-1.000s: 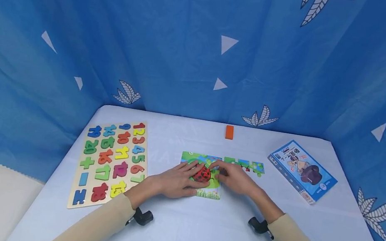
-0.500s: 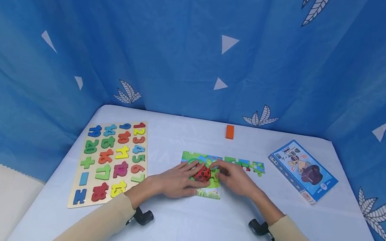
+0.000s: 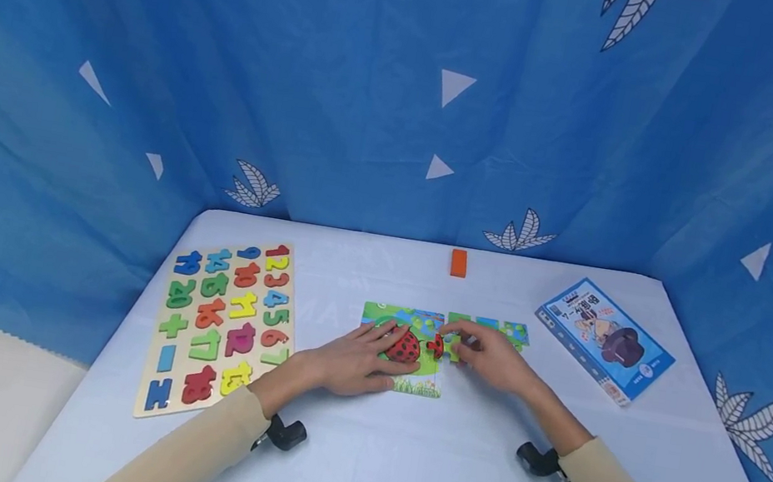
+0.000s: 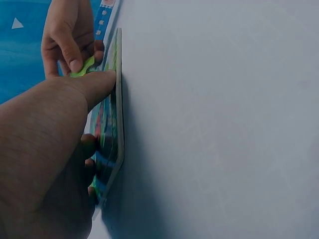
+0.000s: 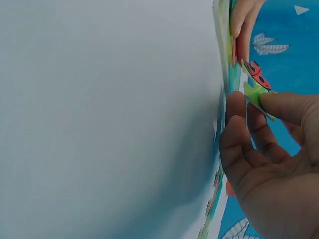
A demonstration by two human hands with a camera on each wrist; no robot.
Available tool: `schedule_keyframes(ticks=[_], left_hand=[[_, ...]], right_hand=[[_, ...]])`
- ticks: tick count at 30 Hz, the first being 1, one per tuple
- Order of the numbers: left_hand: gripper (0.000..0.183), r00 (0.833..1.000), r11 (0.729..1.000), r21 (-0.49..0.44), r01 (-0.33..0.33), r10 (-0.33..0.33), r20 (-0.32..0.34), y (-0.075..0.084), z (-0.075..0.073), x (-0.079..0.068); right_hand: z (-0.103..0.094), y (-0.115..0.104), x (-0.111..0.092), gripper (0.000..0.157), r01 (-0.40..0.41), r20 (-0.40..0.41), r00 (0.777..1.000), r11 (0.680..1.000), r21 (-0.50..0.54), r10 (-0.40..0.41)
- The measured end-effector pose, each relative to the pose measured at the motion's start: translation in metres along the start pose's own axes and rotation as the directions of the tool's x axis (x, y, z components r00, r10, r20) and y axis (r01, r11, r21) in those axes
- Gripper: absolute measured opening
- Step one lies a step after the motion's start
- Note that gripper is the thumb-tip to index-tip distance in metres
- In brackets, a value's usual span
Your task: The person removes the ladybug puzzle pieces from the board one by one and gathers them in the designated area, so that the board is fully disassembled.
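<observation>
A jigsaw puzzle [image 3: 418, 387] with a red ladybug on green lies flat on the white table. My left hand [image 3: 355, 364] rests on its left part with fingers spread, covering some of the picture. Between thumb and fingers, my right hand [image 3: 495, 361] pinches a puzzle piece [image 5: 257, 83], green with a red and black-spotted patch. In the right wrist view that piece is tilted and lifted off the surface. It overlaps the puzzle's right side in the head view. Behind the right hand, a row of other puzzle pieces [image 3: 515, 330] is partly hidden.
On the left lies a wooden number board [image 3: 216, 340] with coloured digits. A blue box [image 3: 606, 341] with a hat picture sits at the right. An orange block [image 3: 459, 263] stands near the back edge, before a blue curtain [image 3: 378, 105].
My right hand has moved slightly right and lifted a puzzle piece from the right side of the ladybug picture. The left hand stays where it was.
</observation>
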State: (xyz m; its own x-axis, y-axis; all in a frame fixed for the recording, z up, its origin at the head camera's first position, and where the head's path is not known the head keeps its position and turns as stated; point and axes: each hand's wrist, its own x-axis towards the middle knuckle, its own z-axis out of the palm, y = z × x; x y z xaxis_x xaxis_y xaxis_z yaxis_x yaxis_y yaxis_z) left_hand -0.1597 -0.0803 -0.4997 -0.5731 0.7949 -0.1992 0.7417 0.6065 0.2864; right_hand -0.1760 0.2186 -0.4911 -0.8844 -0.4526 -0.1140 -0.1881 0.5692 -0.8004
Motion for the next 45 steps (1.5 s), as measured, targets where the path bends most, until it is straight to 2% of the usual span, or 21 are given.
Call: schedule_keyframes(ticks=[11,15,21,33,41,45], left_hand=[[0.048,1.000,1.000,0.008,-0.024,0.024,-0.012,-0.003,0.002,0.001],[0.048,0.999,1.000,0.006,-0.028,0.028,-0.014,-0.004,0.003,0.001],[0.049,1.000,1.000,0.002,-0.024,0.024,-0.011,-0.003,0.003,0.000],[0.049,1.000,1.000,0.000,-0.020,0.020,-0.014,-0.004,0.004,0.000],[0.049,0.999,1.000,-0.010,-0.029,0.029,-0.019,-0.004,0.003,0.000],[0.048,0.999,1.000,-0.014,-0.028,0.028,-0.019,-0.003,0.003,0.000]], right_hand=[[-0.037,0.028,-0.034,0.031,-0.136,-0.002,0.991,0.991,-0.005,0.136],[-0.047,0.035,-0.045,0.034,-0.165,-0.039,0.986,0.986,-0.009,0.164],[-0.058,0.045,-0.056,0.037,-0.238,-0.102,0.967,0.971,-0.027,0.234],[-0.066,0.052,-0.058,0.035,-0.358,-0.161,0.925,0.932,-0.060,0.345],[-0.068,0.049,-0.055,0.033,-0.382,-0.176,0.918,0.910,-0.161,0.354],[-0.068,0.048,-0.052,0.030,-0.368,-0.180,0.925,0.903,-0.222,0.333]])
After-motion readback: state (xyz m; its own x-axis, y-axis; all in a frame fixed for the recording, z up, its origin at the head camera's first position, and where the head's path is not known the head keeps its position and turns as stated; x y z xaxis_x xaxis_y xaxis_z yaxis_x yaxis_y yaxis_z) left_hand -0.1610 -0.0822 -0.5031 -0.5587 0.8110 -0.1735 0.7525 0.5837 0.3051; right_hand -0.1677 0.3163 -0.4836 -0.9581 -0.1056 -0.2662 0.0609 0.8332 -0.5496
